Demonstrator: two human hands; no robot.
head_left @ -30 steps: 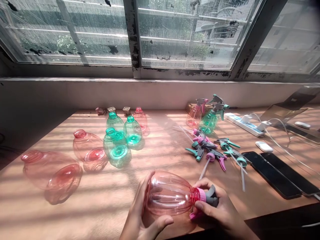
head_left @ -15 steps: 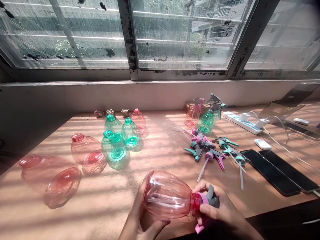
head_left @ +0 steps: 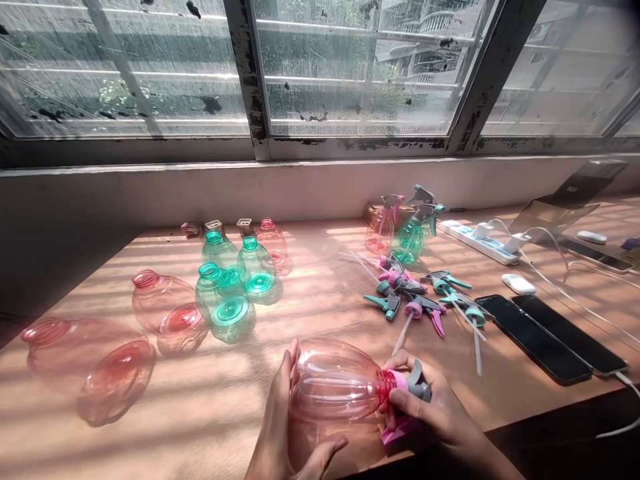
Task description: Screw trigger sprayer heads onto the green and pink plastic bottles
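Observation:
A clear pink spray bottle (head_left: 335,383) lies sideways between my two hands, its base to the left. Its neck meets a pink and grey trigger sprayer (head_left: 417,381), whose collar my right hand (head_left: 440,413) pinches between thumb and fingers. My left hand (head_left: 275,427) is opened at the base, fingers stretched along it and the thumb held away from the bottle's side. Beyond the right hand lies a pile of loose trigger sprayers (head_left: 407,283), pink-grey and teal-grey, with thin tubes. To the left stand several bottles without sprayers, including a green bottle (head_left: 225,303) and a pink bottle (head_left: 90,353).
Assembled spray bottles, one a green bottle (head_left: 410,237), stand near the wall. On the right are two phones (head_left: 535,340), a white earbud case (head_left: 519,284), a power strip (head_left: 475,241) and cables. A window (head_left: 350,73) spans the back above the wooden table (head_left: 200,407).
The left hand's fingers have straightened at the bottle's base, and its thumb stands farther from the bottle. The bottle and right hand have shifted slightly. The whole view has moved a little.

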